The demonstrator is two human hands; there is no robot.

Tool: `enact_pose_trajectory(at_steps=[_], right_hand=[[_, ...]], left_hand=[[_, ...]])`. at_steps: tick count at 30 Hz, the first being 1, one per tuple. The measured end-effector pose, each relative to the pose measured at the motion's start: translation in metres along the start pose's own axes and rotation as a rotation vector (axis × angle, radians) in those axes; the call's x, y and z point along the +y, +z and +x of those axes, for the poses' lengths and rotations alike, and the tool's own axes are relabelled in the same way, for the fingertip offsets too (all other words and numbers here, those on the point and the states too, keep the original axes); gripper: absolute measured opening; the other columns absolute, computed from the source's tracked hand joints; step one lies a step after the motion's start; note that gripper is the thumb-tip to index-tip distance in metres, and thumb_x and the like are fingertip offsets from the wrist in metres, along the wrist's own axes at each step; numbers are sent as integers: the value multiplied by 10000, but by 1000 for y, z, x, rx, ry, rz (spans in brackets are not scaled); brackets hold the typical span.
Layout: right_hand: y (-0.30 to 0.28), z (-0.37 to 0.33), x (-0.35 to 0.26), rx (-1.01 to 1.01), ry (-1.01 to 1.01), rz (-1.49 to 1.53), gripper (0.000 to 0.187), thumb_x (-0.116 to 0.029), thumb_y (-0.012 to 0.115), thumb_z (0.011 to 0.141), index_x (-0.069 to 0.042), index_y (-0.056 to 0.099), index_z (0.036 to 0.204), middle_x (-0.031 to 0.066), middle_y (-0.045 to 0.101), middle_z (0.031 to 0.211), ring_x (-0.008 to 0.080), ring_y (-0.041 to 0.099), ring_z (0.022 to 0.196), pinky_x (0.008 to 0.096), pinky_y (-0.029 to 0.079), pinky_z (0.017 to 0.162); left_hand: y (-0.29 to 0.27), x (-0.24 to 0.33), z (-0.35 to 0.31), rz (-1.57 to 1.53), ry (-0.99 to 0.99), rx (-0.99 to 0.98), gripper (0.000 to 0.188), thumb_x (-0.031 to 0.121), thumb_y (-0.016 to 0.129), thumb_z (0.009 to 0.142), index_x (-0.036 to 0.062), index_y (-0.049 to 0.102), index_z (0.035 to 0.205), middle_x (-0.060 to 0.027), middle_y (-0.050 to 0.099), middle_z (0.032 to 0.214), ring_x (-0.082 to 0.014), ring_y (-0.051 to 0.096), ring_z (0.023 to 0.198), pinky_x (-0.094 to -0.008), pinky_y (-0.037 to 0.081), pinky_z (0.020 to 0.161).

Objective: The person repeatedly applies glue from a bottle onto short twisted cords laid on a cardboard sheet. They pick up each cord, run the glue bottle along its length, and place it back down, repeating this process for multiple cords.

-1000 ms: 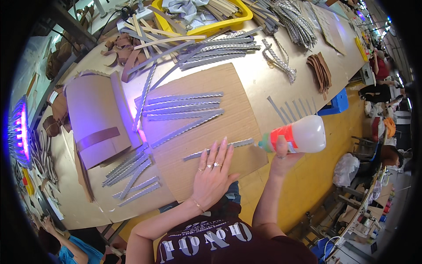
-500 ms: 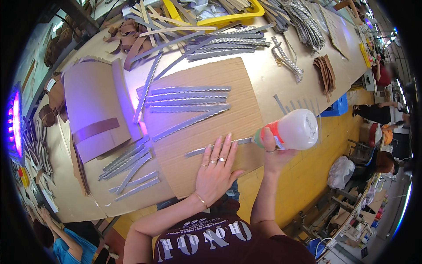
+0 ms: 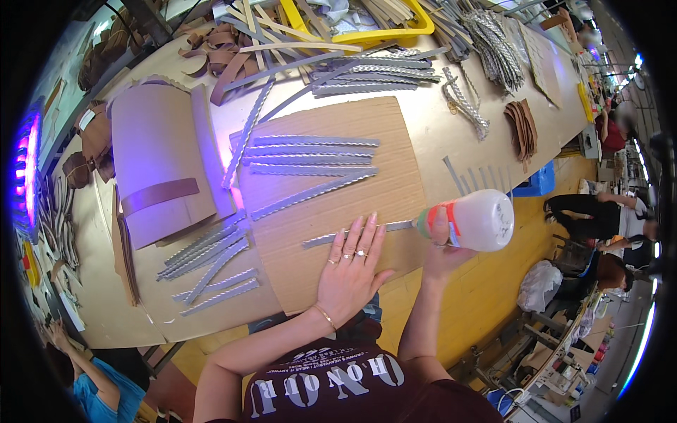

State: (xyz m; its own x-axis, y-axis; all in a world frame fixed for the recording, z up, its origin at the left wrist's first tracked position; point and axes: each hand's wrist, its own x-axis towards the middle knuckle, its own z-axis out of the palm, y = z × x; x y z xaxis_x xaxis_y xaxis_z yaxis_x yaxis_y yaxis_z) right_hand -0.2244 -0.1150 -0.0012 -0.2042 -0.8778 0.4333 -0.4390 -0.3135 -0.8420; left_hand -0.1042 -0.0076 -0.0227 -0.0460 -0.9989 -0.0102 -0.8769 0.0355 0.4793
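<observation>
My left hand lies flat, fingers extended, across a grey strip with a braided silver edge on a cardboard sheet. In my right hand is a white squeeze bottle with a red-and-white label. It is tipped on its side, its narrow end pointing left at the right end of that strip. Whether the tip touches the strip, I cannot tell. Farther up the sheet, several similar strips lie in a row, one of them slanted.
More strips lie left of the sheet, beside a curved brown cardboard panel. Toward the back are strip bundles, a yellow basket and silver braids. Brown straps are at the right. Other people sit around.
The whole view has shifted slightly. The bottle's base has dipped a little toward me, its narrow end staying by the strip's end. My left hand keeps its place on the strip.
</observation>
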Motion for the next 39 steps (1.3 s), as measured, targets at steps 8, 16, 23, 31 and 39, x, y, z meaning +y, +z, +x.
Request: enact_pose_trajectory(at_steps=[8, 16, 23, 31, 39], right_hand=[[14, -15, -8, 11, -32, 30, 304, -211, 800, 784, -5, 633, 933, 75, 660, 858, 189, 632, 756, 318, 515, 701], [9, -10, -2, 56, -100, -91, 336, -233, 792, 798, 9, 627, 963, 93, 653, 882, 209, 633, 766, 324, 513, 711], [19, -25, -7, -6, -45, -9, 326, -228, 780, 808, 3, 618, 971, 89, 648, 897, 207, 631, 797, 324, 509, 724], [19, -29, -8, -80, -80, -12, 284, -207, 714, 857, 28, 592, 961, 93, 623, 888, 183, 602, 767, 322, 499, 718], [44, -51, -38, -145, -103, 140, 193, -145, 772, 795, -20, 647, 872, 62, 658, 822, 202, 635, 729, 313, 502, 678]], left_hand=[[0, -1, -1, 13, 4, 7, 767, 513, 550, 887, 49, 345, 1463, -136, 290, 1541, -297, 245, 1432, -449, 173, 1166], [2, -1, 0, -9, 4, 12, 765, 499, 558, 887, 46, 340, 1464, -139, 271, 1549, -297, 223, 1440, -448, 173, 1166], [-7, -8, -13, -16, 23, 21, 775, 454, 611, 868, 31, 342, 1459, -174, 270, 1541, -343, 249, 1423, -483, 182, 1152], [-34, -48, -68, 10, -226, 14, 815, 479, 622, 851, -37, 360, 1426, -214, 272, 1532, -420, 219, 1421, -543, 137, 1143], [-26, -48, -68, 51, -230, 60, 805, 538, 565, 862, -26, 399, 1412, -182, 302, 1527, -383, 257, 1414, -516, 163, 1138]])
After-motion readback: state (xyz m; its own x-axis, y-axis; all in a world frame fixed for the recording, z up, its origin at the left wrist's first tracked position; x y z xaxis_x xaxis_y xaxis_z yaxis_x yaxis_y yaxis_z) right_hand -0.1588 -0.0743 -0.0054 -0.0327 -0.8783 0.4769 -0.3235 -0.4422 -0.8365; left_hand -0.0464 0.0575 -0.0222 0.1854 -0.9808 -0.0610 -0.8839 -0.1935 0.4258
